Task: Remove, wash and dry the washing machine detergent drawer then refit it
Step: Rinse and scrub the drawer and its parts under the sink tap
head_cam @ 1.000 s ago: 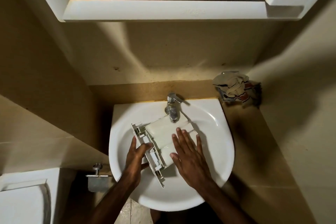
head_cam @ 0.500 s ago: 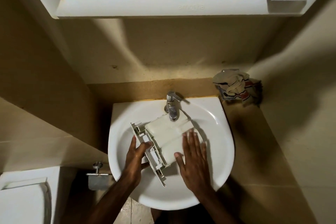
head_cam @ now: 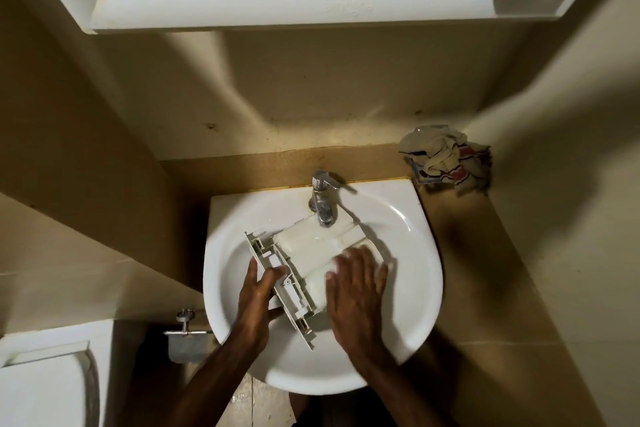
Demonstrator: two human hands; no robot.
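The white detergent drawer [head_cam: 311,246] lies upside down and slanted in the white sink [head_cam: 408,274], its back end under the chrome tap [head_cam: 323,201]. Its front panel points down-left. My left hand [head_cam: 258,298] grips that front panel at its edge. My right hand [head_cam: 356,291] lies flat, fingers spread, on the drawer's underside at its right part, slightly blurred. Water wets the drawer below the spout; the stream itself is hard to make out.
A crumpled patterned cloth [head_cam: 446,159] lies in the corner of the beige counter [head_cam: 485,270] right of the sink. A white mirror cabinet [head_cam: 294,7] hangs above. A toilet cistern [head_cam: 45,381] and a metal paper holder [head_cam: 187,333] are at lower left.
My right hand has slid across the drawer's underside, first to the right, then back a little down and left. My left hand keeps its grip on the front panel; the drawer has barely moved.
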